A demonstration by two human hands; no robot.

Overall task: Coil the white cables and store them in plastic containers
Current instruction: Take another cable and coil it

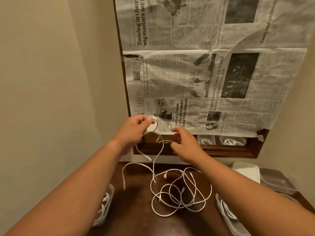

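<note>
My left hand (136, 128) is raised above the dark wooden table (136, 210) and pinches a small loop of white cable (156, 126). Just to its right, my right hand (185, 145) grips the same cable lower down; the strand (157, 155) hangs from both hands to the table. A tangle of several loose white cables (179, 193) lies on the table below. A clear plastic container with coiled cable (104, 206) sits at the left table edge, partly behind my left forearm. Another container with cable (226, 210) sits at the right, partly behind my right forearm.
Two containers with coiled cables (205, 141) (231, 141) stand on a wooden ledge under a newspaper (204, 74) taped to the wall. A white lid (247, 172) and stacked empty clear containers (276, 181) lie at the table's right. A beige wall closes the left side.
</note>
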